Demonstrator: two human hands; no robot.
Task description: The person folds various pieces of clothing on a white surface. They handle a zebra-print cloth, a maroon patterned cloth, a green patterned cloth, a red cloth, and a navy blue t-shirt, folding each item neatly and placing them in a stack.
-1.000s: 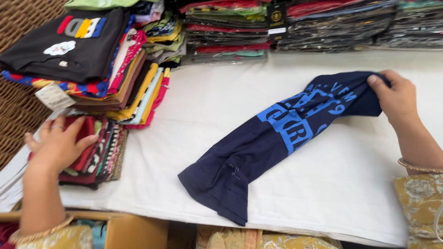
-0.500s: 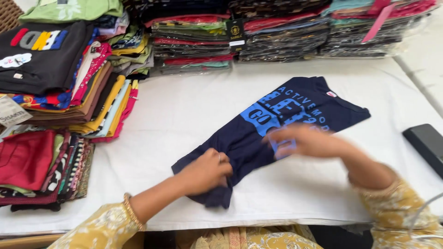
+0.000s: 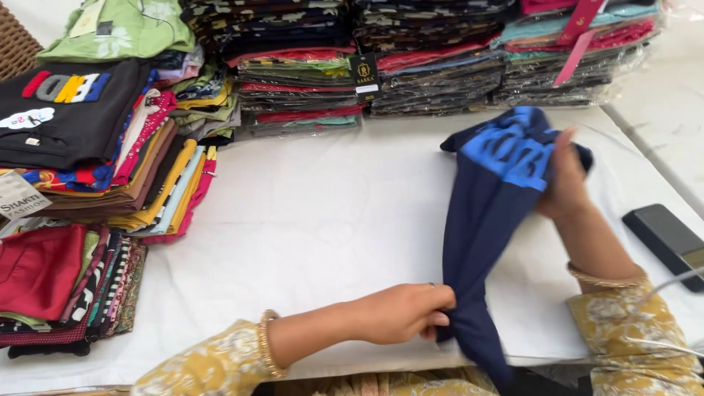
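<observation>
- the left hand (image 3: 402, 314) is closed on the lower part of a navy t-shirt (image 3: 493, 213), fingers pinched together around the bunched cloth near the front edge of the table.
- the right hand (image 3: 565, 182) grips the upper part of the same t-shirt, fingers wrapped over the fold where the blue print shows, lifted a little off the surface.
- the t-shirt hangs stretched between the two hands, running from upper right down toward the lower middle; its bottom end trails over the table's front edge.
- a white cloth (image 3: 315, 220) covers the table under it.
- on the left sit piles of folded clothes: a black shirt with coloured letters (image 3: 66, 110) on top of one pile, a green garment (image 3: 125, 29) behind it, and a red folded piece (image 3: 33, 264) nearer the front.
- along the back lie stacks of wrapped garments (image 3: 440, 66) in clear plastic.
- a dark phone (image 3: 667, 238) lies at the right edge, well apart from the t-shirt.
- both wrists wear bangles; the sleeves are yellow with a floral pattern.
</observation>
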